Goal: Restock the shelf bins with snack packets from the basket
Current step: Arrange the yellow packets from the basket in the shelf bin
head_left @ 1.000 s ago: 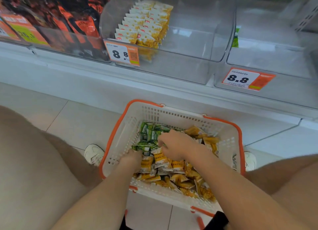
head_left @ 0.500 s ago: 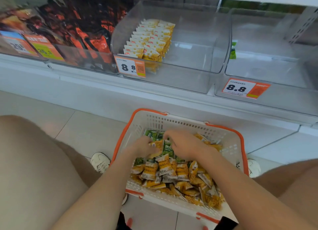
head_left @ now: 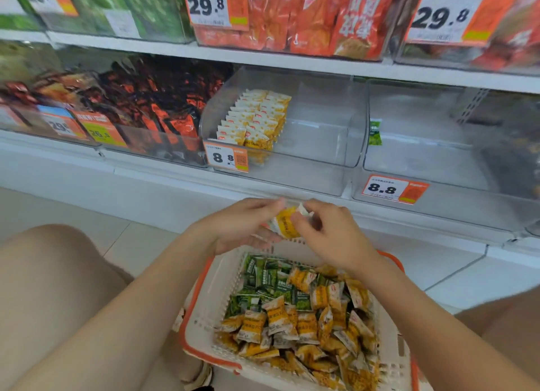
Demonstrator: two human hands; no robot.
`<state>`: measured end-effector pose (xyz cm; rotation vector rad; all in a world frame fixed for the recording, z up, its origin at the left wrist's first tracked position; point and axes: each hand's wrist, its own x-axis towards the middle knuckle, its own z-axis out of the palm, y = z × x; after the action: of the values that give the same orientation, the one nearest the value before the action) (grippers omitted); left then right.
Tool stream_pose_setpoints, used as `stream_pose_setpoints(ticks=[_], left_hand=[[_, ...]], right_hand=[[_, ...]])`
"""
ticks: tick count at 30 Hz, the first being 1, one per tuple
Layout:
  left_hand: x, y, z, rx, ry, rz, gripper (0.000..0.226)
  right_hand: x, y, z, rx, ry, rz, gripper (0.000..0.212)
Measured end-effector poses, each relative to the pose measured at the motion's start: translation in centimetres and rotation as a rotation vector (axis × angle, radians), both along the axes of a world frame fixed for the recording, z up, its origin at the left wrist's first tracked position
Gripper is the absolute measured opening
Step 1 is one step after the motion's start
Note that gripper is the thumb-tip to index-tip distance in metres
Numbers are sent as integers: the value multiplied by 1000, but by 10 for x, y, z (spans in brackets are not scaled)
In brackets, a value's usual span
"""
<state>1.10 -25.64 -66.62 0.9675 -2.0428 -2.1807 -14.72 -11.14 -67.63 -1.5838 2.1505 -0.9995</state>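
Note:
A white basket with an orange rim stands on the floor between my knees, full of yellow packets and green packets. Above its far edge, both hands meet around a few yellow packets. My left hand cups them from the left and below; my right hand pinches them from the right. Straight ahead is a clear shelf bin with neat rows of yellow packets along its left side. The clear bin to its right holds one green packet.
Bins of dark red and orange snack bags fill the shelf to the left. The upper shelf carries large orange bags and green bags behind price tags. My bare knees flank the basket, and a white shoe shows under it.
Both hands have risen out of the basket with yellow packets and now hold them above its far rim. The view has tilted up, revealing the upper shelf.

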Motion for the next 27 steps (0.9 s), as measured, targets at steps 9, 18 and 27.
stream_pose_setpoints(ticks=[9,18,27], left_hand=[[-2,12,20,-52,123,79,27],[-1,-13,35,35,235,302,31],[-17,-64,24,-1205,-157,347,45]], right_hand=[[6,-10,28,-24,-614,-204,65],[8,-48,50,-112,-500,-187,27],[-36,-125,72,-277,-73,-235,15]])
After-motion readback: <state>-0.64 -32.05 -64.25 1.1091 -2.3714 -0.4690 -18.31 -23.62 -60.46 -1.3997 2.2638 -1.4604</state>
